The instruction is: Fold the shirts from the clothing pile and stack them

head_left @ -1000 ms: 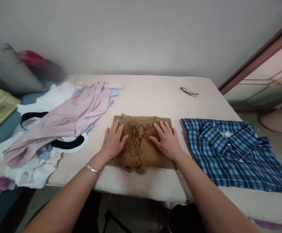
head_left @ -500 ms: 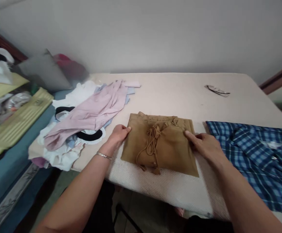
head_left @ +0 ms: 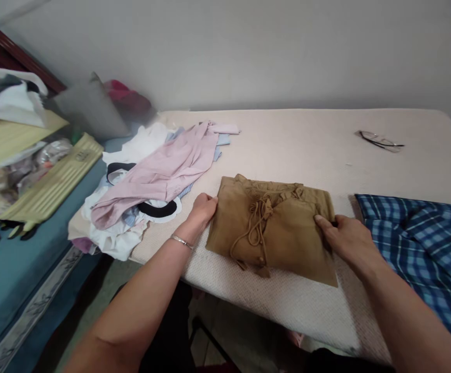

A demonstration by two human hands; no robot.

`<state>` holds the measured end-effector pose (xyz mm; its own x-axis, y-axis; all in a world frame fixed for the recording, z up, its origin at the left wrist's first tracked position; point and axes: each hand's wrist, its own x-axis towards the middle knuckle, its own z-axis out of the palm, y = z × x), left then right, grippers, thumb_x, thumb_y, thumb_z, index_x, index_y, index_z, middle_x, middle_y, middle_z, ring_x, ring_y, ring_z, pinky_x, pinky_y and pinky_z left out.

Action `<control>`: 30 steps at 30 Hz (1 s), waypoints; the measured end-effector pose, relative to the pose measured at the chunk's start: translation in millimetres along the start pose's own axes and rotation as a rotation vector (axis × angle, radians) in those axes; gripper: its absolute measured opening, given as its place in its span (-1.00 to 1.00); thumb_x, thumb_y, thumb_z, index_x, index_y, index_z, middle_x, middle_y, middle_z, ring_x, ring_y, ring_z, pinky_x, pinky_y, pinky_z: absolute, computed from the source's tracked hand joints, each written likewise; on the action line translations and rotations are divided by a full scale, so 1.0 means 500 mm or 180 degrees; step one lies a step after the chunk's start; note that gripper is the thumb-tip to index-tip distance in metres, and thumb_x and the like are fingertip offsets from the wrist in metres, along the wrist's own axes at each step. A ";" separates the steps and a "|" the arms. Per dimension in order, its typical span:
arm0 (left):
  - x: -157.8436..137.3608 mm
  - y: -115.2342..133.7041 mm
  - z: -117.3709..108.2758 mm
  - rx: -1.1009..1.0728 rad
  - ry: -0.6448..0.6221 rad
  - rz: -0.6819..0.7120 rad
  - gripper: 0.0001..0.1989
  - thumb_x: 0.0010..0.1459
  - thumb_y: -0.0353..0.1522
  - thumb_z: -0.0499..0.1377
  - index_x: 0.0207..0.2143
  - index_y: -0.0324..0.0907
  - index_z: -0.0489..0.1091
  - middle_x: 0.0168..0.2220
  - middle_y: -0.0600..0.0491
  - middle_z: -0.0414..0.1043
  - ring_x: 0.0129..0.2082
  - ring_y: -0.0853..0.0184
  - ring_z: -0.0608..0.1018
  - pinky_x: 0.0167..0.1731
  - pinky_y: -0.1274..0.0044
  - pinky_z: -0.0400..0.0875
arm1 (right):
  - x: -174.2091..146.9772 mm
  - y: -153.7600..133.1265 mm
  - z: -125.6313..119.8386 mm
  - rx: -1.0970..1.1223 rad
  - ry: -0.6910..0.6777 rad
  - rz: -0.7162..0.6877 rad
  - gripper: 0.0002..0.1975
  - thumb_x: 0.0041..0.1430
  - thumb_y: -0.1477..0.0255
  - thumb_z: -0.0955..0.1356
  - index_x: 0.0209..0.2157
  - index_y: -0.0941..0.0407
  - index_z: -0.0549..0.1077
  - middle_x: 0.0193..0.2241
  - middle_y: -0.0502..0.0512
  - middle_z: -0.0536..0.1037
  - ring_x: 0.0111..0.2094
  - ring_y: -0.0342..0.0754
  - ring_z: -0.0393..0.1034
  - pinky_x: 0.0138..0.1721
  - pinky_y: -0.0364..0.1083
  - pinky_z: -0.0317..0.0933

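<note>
A folded brown garment with a gathered waistband and a tied drawstring (head_left: 287,238) lies near the front edge of the table. My left hand (head_left: 204,210) pinches its left side, thumb on top and the other fingers mostly hidden. On the opposite side my right hand (head_left: 342,235) grips the edge, thumb over the cloth and fingers tucked underneath. The drawstring hangs in loops down the middle of the garment. To the right of my right hand lies a blue plaid shirt (head_left: 396,233), partly cut off by the view.
The table has a pale textured cover (head_left: 295,150). Piled clothes, with a pink garment (head_left: 163,171) on top, hang over its left front edge. Glasses (head_left: 381,141) lie at the back right. Left stands a blue bed (head_left: 27,285) bearing a yellow basket (head_left: 54,186) and a grey cushion (head_left: 93,111).
The view has turned a little to the left, so everything appears shifted right. Both hands keep their hold on the brown garment, which otherwise looks much the same.
</note>
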<state>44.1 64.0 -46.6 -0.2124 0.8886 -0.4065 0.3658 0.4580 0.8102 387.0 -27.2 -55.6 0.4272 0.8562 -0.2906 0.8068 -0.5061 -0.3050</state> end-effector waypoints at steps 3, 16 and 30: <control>-0.010 0.007 -0.004 -0.0268 -0.0208 -0.0156 -0.65 0.23 -0.07 0.21 -0.28 -0.19 0.38 -0.39 -0.03 0.47 -0.46 0.32 0.46 -0.43 0.48 0.28 | 0.002 -0.001 -0.001 -0.0047 -0.0020 0.0074 -0.44 0.29 -0.04 0.18 -0.34 0.16 0.50 -0.36 0.43 0.56 -0.25 0.30 0.49 -0.29 0.09 0.27; -0.026 0.007 0.016 -0.0896 -0.0512 -0.0275 -0.69 -0.03 -0.26 0.42 -0.42 -0.16 0.33 -0.50 0.08 0.47 -0.50 0.34 0.49 -0.45 0.50 0.37 | -0.007 -0.008 0.020 -0.0234 0.0134 0.0123 -0.43 0.32 0.00 0.15 -0.18 0.17 0.54 -0.27 0.41 0.61 -0.19 0.25 0.53 -0.26 0.06 0.31; -0.037 0.038 -0.008 -0.1297 -0.0992 -0.0387 -0.83 -0.09 -0.44 0.40 -0.45 -0.23 0.45 -0.44 0.00 0.56 -0.45 0.31 0.55 -0.35 0.46 0.45 | -0.001 -0.005 0.025 -0.0328 0.0314 0.0099 -0.55 0.34 0.15 0.16 -0.22 0.15 0.54 -0.30 0.50 0.58 -0.20 0.32 0.52 -0.30 0.10 0.26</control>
<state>51.2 56.1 -22.0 0.0710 0.8229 -0.5637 -0.0401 0.5671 0.8227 379.3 -27.6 -66.2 0.4866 0.8489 -0.2062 0.8280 -0.5234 -0.2010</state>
